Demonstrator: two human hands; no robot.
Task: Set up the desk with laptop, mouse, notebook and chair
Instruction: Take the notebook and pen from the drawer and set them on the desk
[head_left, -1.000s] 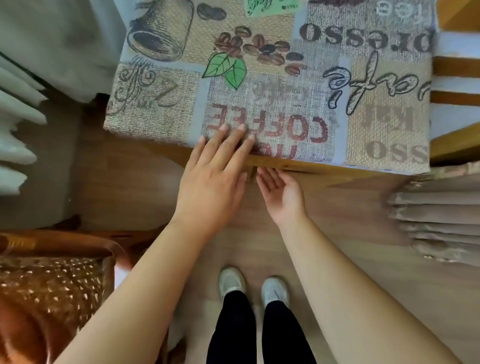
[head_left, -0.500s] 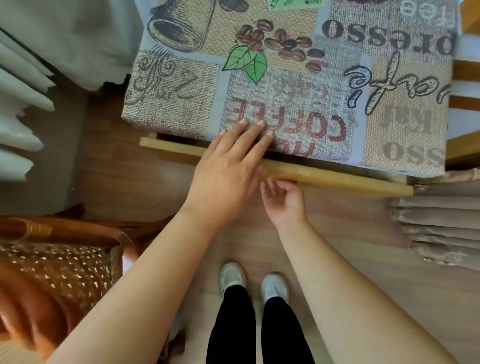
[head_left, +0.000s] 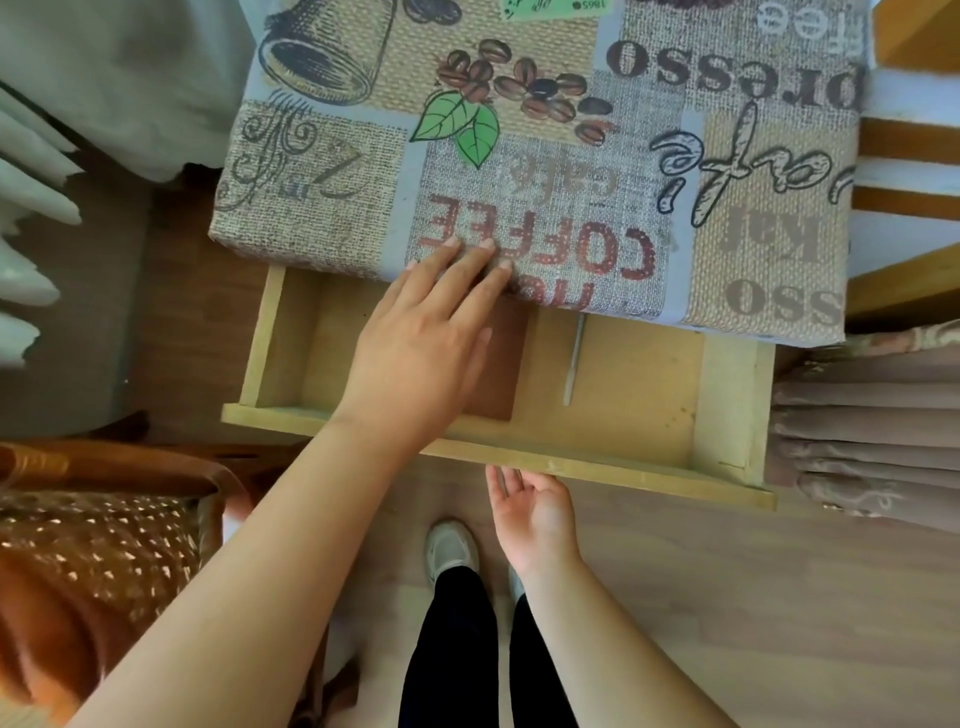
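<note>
The desk (head_left: 571, 182) is covered by a coffee-print cloth. Below its near edge a pale wooden drawer (head_left: 649, 473) stands pulled out. My left hand (head_left: 415, 348) lies flat with straight fingers, its fingertips on the cloth's edge and its palm over the drawer. Partly hidden under that hand, a flat brown item (head_left: 506, 364), maybe a notebook, lies in the drawer. My right hand (head_left: 535, 514) is palm up under the drawer front, fingers hooked beneath it with the tips hidden. The chair (head_left: 93, 545), with a brown speckled cushion, is at the lower left. I see no laptop or mouse.
A thin pale stick (head_left: 574, 364) lies in the drawer's middle. White radiator fins (head_left: 26, 208) line the left wall and folded curtain fabric (head_left: 872, 426) hangs at the right. My shoes (head_left: 449, 551) stand on the wood floor just before the drawer.
The drawer has slid out from under the desk towards me, drawn by my right hand. My left hand stays on the cloth's edge.
</note>
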